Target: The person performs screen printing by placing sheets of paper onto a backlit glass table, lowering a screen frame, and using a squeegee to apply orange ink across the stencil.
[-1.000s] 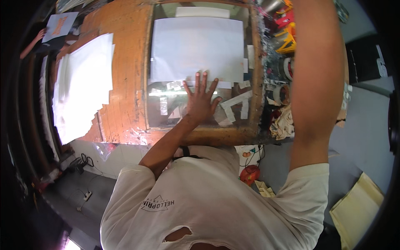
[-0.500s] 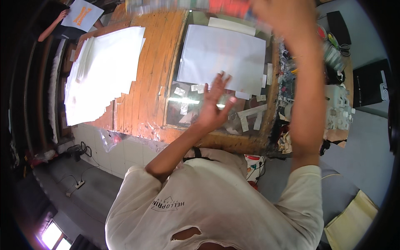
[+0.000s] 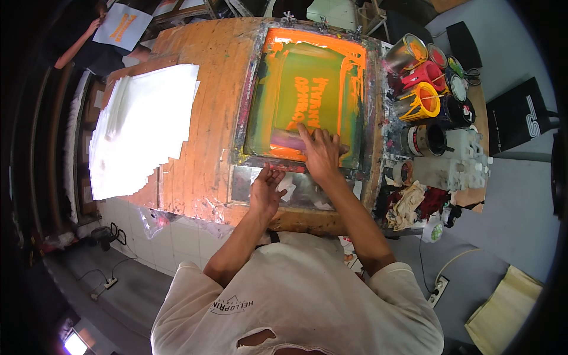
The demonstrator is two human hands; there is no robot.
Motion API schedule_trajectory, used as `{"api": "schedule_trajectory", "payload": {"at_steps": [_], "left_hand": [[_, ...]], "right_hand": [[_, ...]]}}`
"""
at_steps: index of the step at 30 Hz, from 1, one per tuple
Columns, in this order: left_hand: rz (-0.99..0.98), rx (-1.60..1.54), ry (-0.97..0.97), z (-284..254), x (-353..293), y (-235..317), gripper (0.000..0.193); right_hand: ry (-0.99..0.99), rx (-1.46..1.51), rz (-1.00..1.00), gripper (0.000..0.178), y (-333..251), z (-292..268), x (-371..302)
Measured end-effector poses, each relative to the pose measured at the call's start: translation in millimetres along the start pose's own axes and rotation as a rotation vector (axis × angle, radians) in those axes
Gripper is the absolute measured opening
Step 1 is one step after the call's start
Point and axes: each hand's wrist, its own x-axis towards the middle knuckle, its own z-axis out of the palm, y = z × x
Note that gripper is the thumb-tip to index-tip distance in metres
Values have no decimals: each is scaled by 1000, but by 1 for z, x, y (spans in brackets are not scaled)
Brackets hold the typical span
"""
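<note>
The printing screen (image 3: 346,139) lies lowered over the glass part of the table, its green mesh smeared with orange ink around orange lettering. My right hand (image 3: 323,155) is on the squeegee (image 3: 288,139), closed around it with the index finger stretched along its top. The squeegee rests on the mesh near the screen's front end. My left hand (image 3: 266,190) is at the near bar of the frame, fingers curled against its edge. The white sheet under the screen is hidden. To the left, a fanned stack of white sheets (image 3: 142,130) lies on the wooden table (image 3: 207,100).
Ink cans, one a yellow-rimmed tub (image 3: 427,100), crowd the right side. Crumpled rags (image 3: 407,204) and clear plastic bottles (image 3: 464,160) sit nearer. At far left another person's hand (image 3: 94,25) holds a printed sheet (image 3: 122,26). Clamps (image 3: 288,18) line the screen's far edge.
The screen has come down over the white sheet. My right hand has dropped from the far end onto the squeegee; my left has drawn back from the sheet to the frame's near edge.
</note>
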Motion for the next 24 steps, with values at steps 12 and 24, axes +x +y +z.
{"api": "schedule_trajectory", "payload": {"at_steps": [12,24], "left_hand": [[-36,-102,68,1,8,-1,58],[-102,-106,154,15,1,10,32]], "right_hand": [[161,-111,-93,65,36,15,75],[136,-158,-68,74,129,28,265]]}}
